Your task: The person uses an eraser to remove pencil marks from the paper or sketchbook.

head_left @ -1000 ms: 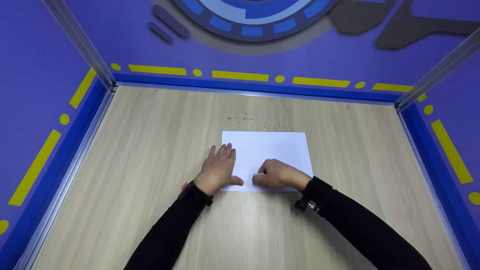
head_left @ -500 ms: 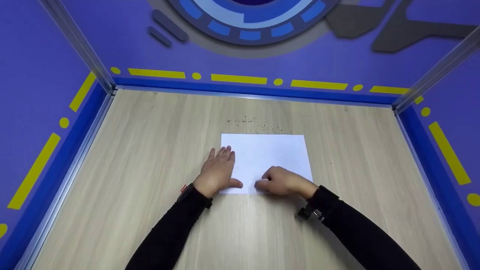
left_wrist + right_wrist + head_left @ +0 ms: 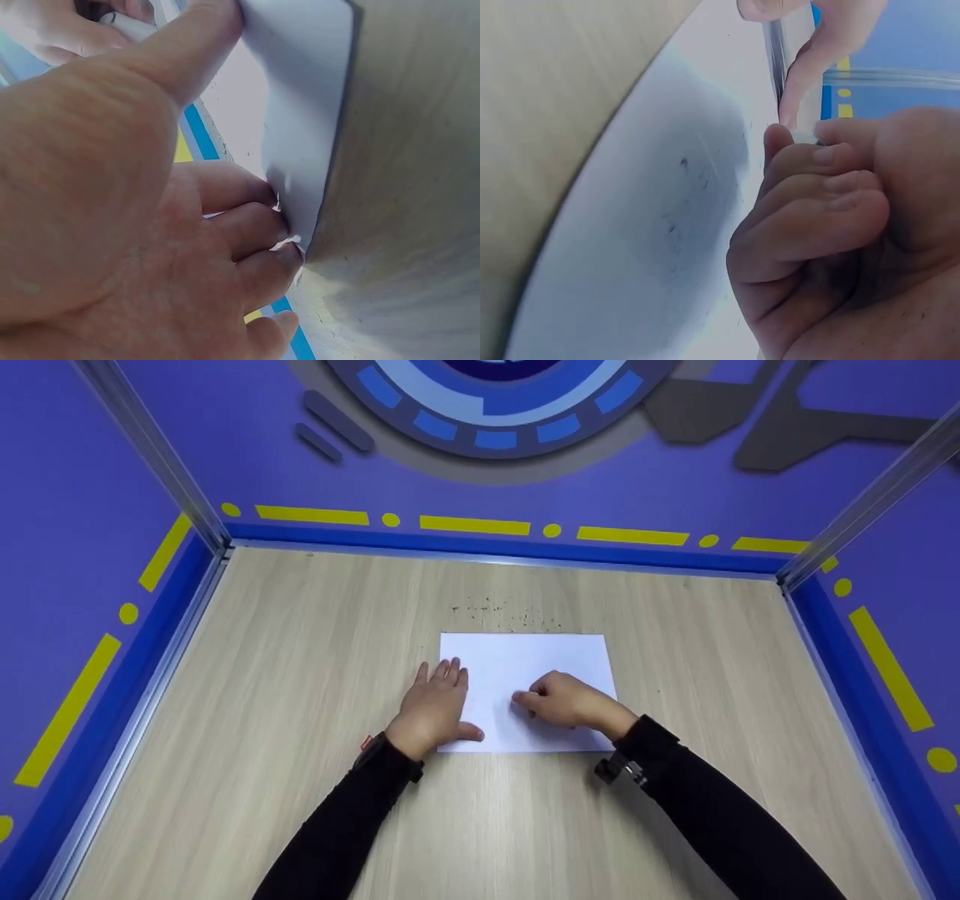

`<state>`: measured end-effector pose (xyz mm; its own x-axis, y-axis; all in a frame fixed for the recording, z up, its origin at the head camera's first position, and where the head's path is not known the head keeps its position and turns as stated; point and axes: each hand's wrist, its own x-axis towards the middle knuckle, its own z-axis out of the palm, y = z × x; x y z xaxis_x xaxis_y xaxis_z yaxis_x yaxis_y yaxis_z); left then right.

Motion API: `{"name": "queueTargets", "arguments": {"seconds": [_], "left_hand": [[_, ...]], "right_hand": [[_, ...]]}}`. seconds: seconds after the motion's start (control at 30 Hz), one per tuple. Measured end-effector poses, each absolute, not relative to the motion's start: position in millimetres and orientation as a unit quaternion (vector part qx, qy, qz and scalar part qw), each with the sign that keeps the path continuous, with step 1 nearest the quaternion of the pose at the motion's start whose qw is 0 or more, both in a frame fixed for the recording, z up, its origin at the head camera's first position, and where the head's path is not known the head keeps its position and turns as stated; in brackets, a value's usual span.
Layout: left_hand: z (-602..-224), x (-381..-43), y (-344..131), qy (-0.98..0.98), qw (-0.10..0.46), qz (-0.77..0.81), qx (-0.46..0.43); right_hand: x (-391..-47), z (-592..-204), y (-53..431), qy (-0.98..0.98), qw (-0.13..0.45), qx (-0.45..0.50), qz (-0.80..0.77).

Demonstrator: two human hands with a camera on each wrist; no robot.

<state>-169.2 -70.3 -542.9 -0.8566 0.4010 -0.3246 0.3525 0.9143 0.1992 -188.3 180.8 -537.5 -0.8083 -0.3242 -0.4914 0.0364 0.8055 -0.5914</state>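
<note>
A sheet of white paper (image 3: 540, 656) is laid flat in the middle of the wood-grain tabletop (image 3: 300, 675), and it is being worked from both sides! Across its left edge the left hand (image 3: 433, 705) is placed, fingers spread and pointed away, thumb stretched out over the near left corner; nothing is gripped there, the sheet is simply touched from above. Over on the right half, the right hand (image 3: 566, 703) is held above the paper with fingers curled in, and look at the pinch: a small white object (image 3: 129, 26) is caught between thumb and fingers, its end shown in the left wrist view, most of it hidden. Whether the paper is touched by it cannot be told. In the right wrist view, small dark specks (image 3: 671, 227) are seen scattered on the shaded sheet beside the curled fingers. Just beyond the far edge of the paper, the tabletop is dotted with dark crumbs (image 3: 487, 606). Both arms are covered by black sleeves (image 3: 322, 829), and the whole scene is closed in by a blue-purple wall (image 3: 600, 495) trimmed with yellow dashes (image 3: 475, 525), its foot edged by a metal rail (image 3: 495, 559).
</note>
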Motion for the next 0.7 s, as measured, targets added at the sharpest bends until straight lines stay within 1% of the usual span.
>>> {"name": "queueTargets", "arguments": {"seconds": [0.37, 0.5, 0.7], "left_hand": [[-544, -169, -70, 0.961, 0.174, 0.067, 0.203], [-543, -170, -71, 0.962, 0.176, 0.060, 0.201], [-540, -169, -71, 0.960, 0.187, 0.056, 0.198]], "right_hand": [[-209, -543, 122, 0.922, 0.274, -0.150, -0.229], [-217, -545, 117, 0.926, 0.275, -0.147, -0.215], [-221, -546, 126, 0.925, 0.282, -0.138, -0.215]]}}
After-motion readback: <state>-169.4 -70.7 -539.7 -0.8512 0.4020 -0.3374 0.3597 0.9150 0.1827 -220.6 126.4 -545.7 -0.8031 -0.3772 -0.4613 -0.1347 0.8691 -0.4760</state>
